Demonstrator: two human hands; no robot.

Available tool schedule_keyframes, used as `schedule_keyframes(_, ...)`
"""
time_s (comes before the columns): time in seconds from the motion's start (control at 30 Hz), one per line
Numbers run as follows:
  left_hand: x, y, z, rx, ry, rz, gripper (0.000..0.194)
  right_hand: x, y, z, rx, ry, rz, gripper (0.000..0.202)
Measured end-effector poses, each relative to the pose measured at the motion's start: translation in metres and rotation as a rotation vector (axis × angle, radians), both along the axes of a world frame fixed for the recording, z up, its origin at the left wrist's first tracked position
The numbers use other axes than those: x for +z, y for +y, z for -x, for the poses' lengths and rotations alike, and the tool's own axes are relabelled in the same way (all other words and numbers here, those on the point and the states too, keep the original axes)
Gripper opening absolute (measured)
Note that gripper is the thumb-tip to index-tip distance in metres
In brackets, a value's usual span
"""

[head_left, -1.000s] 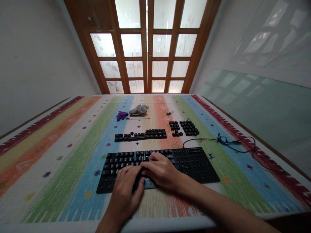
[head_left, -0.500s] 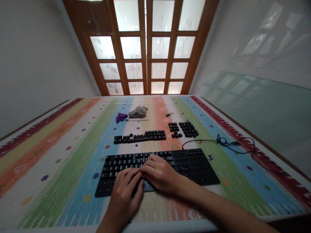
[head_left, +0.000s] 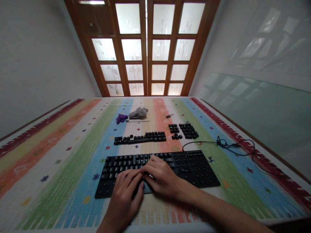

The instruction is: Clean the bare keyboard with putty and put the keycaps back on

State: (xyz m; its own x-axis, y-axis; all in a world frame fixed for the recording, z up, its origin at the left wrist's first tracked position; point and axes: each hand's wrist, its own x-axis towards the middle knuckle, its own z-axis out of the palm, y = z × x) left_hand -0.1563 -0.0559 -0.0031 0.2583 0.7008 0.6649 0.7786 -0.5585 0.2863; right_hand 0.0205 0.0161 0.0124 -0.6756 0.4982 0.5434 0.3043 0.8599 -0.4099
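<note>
A black keyboard [head_left: 194,168] lies across the striped cloth, with keycaps on its upper left part and bare key posts on its right side and lower left. Over its middle, my left hand [head_left: 127,191] and my right hand [head_left: 161,174] meet at the fingertips. The fingers of both hands are bent and drawn together; whatever lies between the tips is hidden. Behind the keyboard rest a row of loose black keycaps [head_left: 138,139] and a second group of keycaps [head_left: 188,130] to the right.
A grey cloth [head_left: 138,112], a purple cloth [head_left: 121,118] and a thin rod [head_left: 138,121] lie farther back. A small black tool [head_left: 168,116] sits right of them. The keyboard's cable [head_left: 230,144] loops to the right over the striped tablecloth [head_left: 80,168].
The view has tilted slightly, so the scene sits a little lower. My right hand's fingers have shifted slightly, showing a small gap below them; both hands stay together over the keyboard.
</note>
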Motion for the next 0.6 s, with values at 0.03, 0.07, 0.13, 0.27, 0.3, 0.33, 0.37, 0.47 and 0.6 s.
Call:
schedule_keyframes(0.03,0.0001,-0.0002,0.0001,-0.003,0.000,0.004,0.024,-0.0001,-0.0005,0.0001,-0.004,0.008,0.011,0.013)
schedule_keyframes(0.07,0.0002,-0.0004,0.0002,-0.006,0.000,0.005,0.025,-0.0001,-0.0010,0.0000,-0.010,0.018,0.025,0.011)
schedule_keyframes(0.13,0.0006,-0.0010,0.0005,-0.011,-0.002,0.006,0.025,-0.0003,-0.0018,-0.0006,-0.027,0.038,0.062,0.009)
schedule_keyframes(0.27,0.0014,-0.0017,0.0008,-0.005,0.002,0.013,0.027,-0.0003,-0.0020,-0.0022,-0.021,0.064,0.071,0.010)
schedule_keyframes(0.3,0.0015,-0.0017,0.0009,-0.002,0.002,0.015,0.027,-0.0001,-0.0017,-0.0025,-0.012,0.060,0.051,0.012)
schedule_keyframes(0.33,0.0016,-0.0017,0.0008,-0.002,0.002,0.016,0.027,0.0002,-0.0014,-0.0029,-0.004,0.054,0.031,0.014)
schedule_keyframes(0.37,0.0015,-0.0016,0.0008,-0.002,0.002,0.016,0.027,0.0006,-0.0011,-0.0032,0.000,0.048,0.016,0.016)
schedule_keyframes(0.47,0.0007,-0.0008,0.0009,-0.005,0.003,0.011,0.027,0.0019,-0.0006,-0.0042,0.002,0.037,0.005,0.017)
schedule_keyframes(0.6,-0.0013,0.0000,0.0011,-0.008,0.006,0.017,0.026,0.0018,-0.0009,-0.0043,-0.002,0.020,-0.021,0.016)
